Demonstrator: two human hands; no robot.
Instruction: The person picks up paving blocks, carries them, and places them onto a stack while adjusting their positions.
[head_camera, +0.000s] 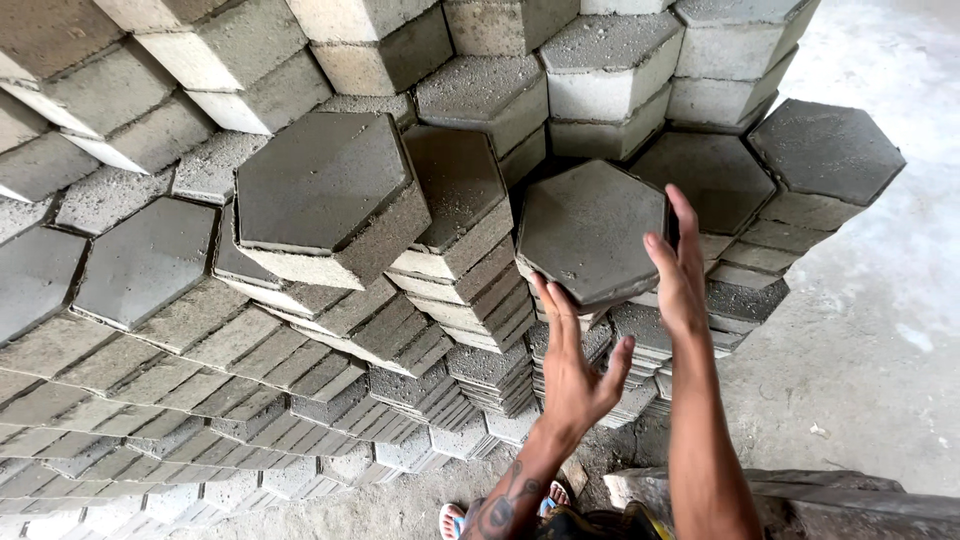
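Note:
A grey hexagonal concrete paver lies flat on top of a tall column of like pavers. My left hand is spread just below its near edge, fingertips at the rim. My right hand is raised at its right side, fingers straight and apart, next to the edge. Neither hand grips the block. A tattoo shows on my left forearm.
Stacks of hexagonal pavers fill the left and top, stepping down toward the floor. More blocks stand at the right. Rough concrete floor lies right of the stacks. My sandalled feet and a broken slab are at the bottom.

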